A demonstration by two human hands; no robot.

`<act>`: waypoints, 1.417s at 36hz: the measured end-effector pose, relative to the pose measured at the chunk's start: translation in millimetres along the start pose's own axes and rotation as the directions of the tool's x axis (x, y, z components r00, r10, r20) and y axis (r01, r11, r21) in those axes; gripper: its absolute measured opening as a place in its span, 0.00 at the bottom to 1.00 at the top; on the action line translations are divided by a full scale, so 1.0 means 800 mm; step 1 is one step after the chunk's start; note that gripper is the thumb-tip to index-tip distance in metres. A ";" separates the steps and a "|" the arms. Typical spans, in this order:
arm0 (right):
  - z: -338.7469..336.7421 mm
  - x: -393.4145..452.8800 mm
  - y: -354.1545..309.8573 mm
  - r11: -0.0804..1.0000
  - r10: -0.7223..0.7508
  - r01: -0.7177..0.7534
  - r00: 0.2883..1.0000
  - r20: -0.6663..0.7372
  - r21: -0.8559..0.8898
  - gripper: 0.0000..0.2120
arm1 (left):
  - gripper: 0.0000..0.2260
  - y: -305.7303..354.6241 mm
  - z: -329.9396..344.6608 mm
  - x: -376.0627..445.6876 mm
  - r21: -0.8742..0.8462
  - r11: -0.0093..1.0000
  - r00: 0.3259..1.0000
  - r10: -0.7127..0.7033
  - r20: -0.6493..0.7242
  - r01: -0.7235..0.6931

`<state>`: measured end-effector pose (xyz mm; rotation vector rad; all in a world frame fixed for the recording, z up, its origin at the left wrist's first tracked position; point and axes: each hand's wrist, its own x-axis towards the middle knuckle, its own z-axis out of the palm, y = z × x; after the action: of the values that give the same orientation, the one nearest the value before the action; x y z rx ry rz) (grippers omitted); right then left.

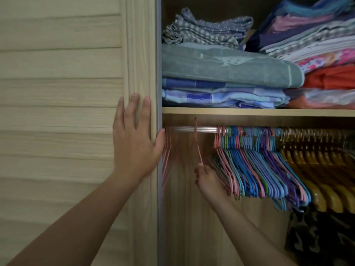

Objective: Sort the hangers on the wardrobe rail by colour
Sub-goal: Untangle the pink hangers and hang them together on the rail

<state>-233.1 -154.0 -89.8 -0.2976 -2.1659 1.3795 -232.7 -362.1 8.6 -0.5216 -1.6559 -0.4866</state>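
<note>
The left hand [134, 139] lies flat against the edge of the wooden door [63, 93], fingers straight and spread, thumb hooked round the door's edge towards the inside of the wardrobe. The right hand [208, 182] reaches further in, its fingers curled and pinching the lower end of a single pink hanger [197, 146]. That hanger's hook sits over the rail [194, 129], in the bare stretch of the rail, and it hangs apart from the rest, turned nearly edge-on.

At the rail's far left, just beside the left thumb, a few pink hangers [167, 150] hang together. To the right of the held one is a tight bunch of mixed hangers [259, 162], pink, blue, purple and some green, all interleaved. Past them, further right, comes a row of wooden hangers [317, 169].

Above the rail, a shelf [249, 111] carries stacks of folded cloth [221, 73].
</note>
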 end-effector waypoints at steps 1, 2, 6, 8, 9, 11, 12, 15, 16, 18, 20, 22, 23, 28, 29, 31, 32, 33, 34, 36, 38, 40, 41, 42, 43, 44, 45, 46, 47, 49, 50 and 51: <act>0.003 0.003 0.004 0.999 -0.008 0.009 1.000 0.009 -0.032 0.23 | 0.34 -0.001 0.001 0.000 0.000 1.000 1.000 0.002 -0.004 -0.002; 0.004 0.002 0.005 0.998 -0.002 0.003 1.000 0.017 -0.060 0.22 | 0.34 0.000 0.001 0.000 0.000 1.000 1.000 0.003 -0.012 -0.003; 0.024 0.003 0.019 0.997 -0.006 0.011 0.997 0.072 -0.071 0.18 | 0.33 0.000 0.003 0.000 0.001 1.000 1.000 0.005 -0.030 -0.005; 0.036 0.005 0.022 0.993 -0.029 0.042 0.993 0.115 -0.110 0.21 | 0.34 0.001 0.003 0.000 0.004 1.000 1.000 -0.001 -0.029 0.001; 0.041 0.004 0.021 0.989 -0.040 0.060 0.989 0.139 -0.139 0.23 | 0.34 0.001 0.003 0.000 0.007 1.000 1.000 -0.001 -0.028 0.001; 0.050 0.003 0.016 0.973 -0.053 0.098 0.976 0.213 -0.208 0.28 | 0.33 0.001 0.004 -0.001 0.011 1.000 1.000 0.000 -0.027 0.001; 0.055 0.001 0.012 0.961 -0.046 0.113 0.966 0.256 -0.251 0.29 | 0.33 0.001 0.003 -0.002 0.016 1.000 1.000 -0.004 -0.023 0.004; 0.070 0.004 0.000 0.942 -0.061 0.158 0.948 0.312 -0.297 0.30 | 0.33 0.001 0.003 -0.002 0.025 1.000 1.000 0.000 -0.022 0.001; 0.074 0.006 -0.003 0.941 -0.066 0.167 0.943 0.325 -0.294 0.30 | 0.33 0.001 0.003 -0.001 0.027 1.000 1.000 0.002 -0.023 -0.001; 0.082 0.008 -0.007 0.928 -0.081 0.202 0.929 0.361 -0.312 0.30 | 0.33 0.001 0.003 -0.001 0.029 1.000 1.000 -0.003 -0.021 0.003; 0.085 0.007 -0.006 0.927 -0.079 0.201 0.930 0.359 -0.317 0.33 | 0.33 0.002 0.003 -0.001 0.025 1.000 1.000 -0.005 -0.018 0.006; 0.083 0.003 -0.002 0.935 -0.057 0.169 0.939 0.339 -0.312 0.35 | 0.33 0.002 0.004 -0.002 0.017 1.000 1.000 -0.001 -0.014 0.001; 0.079 -0.003 -0.002 0.936 -0.056 0.167 0.940 0.338 -0.310 0.34 | 0.33 0.002 0.003 -0.002 0.013 1.000 1.000 -0.001 -0.010 0.001; 0.027 -0.047 0.000 0.925 -0.145 0.241 0.938 0.315 -0.292 0.32 | 0.33 0.005 0.002 -0.002 0.015 1.000 1.000 0.003 -0.018 -0.002; 0.015 -0.055 0.005 0.897 -0.201 0.296 0.935 0.293 -0.329 0.29 | 0.32 0.008 0.001 -0.002 0.017 1.000 0.999 0.013 -0.035 -0.013; -0.010 -0.064 0.020 0.738 -0.395 0.451 0.892 0.220 -0.502 0.22 | 0.30 0.013 0.001 -0.006 0.035 0.999 0.997 0.036 -0.073 -0.034; -0.022 -0.064 0.027 0.609 -0.491 0.499 0.848 0.200 -0.616 0.19 | 0.30 0.016 0.002 -0.008 0.044 0.998 0.996 0.038 -0.081 -0.034; -0.036 -0.065 0.033 0.487 -0.542 0.502 0.815 0.204 -0.714 0.18 | 0.30 0.018 0.003 -0.010 0.052 0.998 0.996 0.030 -0.078 -0.026; -0.048 -0.065 0.036 0.385 -0.567 0.482 0.796 0.210 -0.787 0.17 | 0.30 0.019 0.005 -0.012 0.059 0.998 0.997 0.017 -0.072 -0.012; -0.071 -0.063 0.040 0.239 -0.585 0.423 0.781 0.218 -0.874 0.19 | 0.30 0.019 0.007 -0.013 0.064 0.998 0.998 -0.001 -0.070 0.006; -0.089 -0.058 0.044 0.182 -0.539 0.341 0.819 0.196 -0.922 0.24 | 0.30 0.020 0.008 -0.013 0.060 0.998 0.997 0.000 -0.080 0.005; -0.100 -0.049 0.051 0.143 -0.487 0.284 0.854 0.182 -0.948 0.31 | 0.30 0.021 0.008 -0.013 0.055 0.998 0.996 0.007 -0.088 -0.002; -0.101 -0.045 0.055 0.128 -0.471 0.279 0.861 0.189 -0.952 0.32 | 0.30 0.020 0.007 -0.013 0.055 0.999 0.996 0.009 -0.090 -0.004; -0.104 -0.042 0.057 0.108 -0.456 0.274 0.868 0.197 -0.956 0.32 | 0.29 0.020 0.007 -0.013 0.050 0.999 0.996 0.009 -0.094 -0.004; -0.106 -0.040 0.058 0.090 -0.450 0.267 0.870 0.200 -0.960 0.30 | 0.29 0.020 0.006 -0.013 0.045 0.999 0.995 0.009 -0.097 -0.005; -0.107 -0.038 0.058 0.073 -0.451 0.261 0.870 0.201 -0.963 0.28 | 0.29 0.019 0.006 -0.013 0.042 0.999 0.995 0.011 -0.098 -0.006; -0.108 -0.038 0.058 0.055 -0.460 0.255 0.864 0.202 -0.965 0.26 | 0.29 0.020 0.005 -0.013 0.035 0.999 0.995 0.009 -0.097 -0.006; -0.109 -0.037 0.057 0.043 -0.475 0.254 0.856 0.204 -0.966 0.22 | 0.29 0.020 0.005 -0.013 0.028 1.000 0.995 0.010 -0.098 -0.007; -0.110 -0.036 0.056 0.038 -0.490 0.259 0.846 0.208 -0.965 0.19 | 0.29 0.020 0.005 -0.013 0.022 1.000 0.995 0.011 -0.101 -0.008; -0.111 -0.035 0.053 0.036 -0.518 0.269 0.828 0.212 -0.962 0.16 | 0.29 0.020 0.004 -0.013 0.014 1.000 0.994 0.009 -0.110 -0.008; -0.111 -0.034 0.053 0.043 -0.526 0.269 0.825 0.207 -0.962 0.15 | 0.29 0.020 0.004 -0.013 0.012 1.000 0.993 0.010 -0.115 -0.008; -0.111 -0.034 0.052 0.049 -0.528 0.266 0.825 0.201 -0.963 0.15 | 0.29 0.020 0.003 -0.013 0.010 1.000 0.993 0.010 -0.117 -0.009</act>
<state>-165.7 -79.7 -107.2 -0.2145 -2.3381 -0.5911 -224.3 -348.4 -1.7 -0.4846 -1.5424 -0.4929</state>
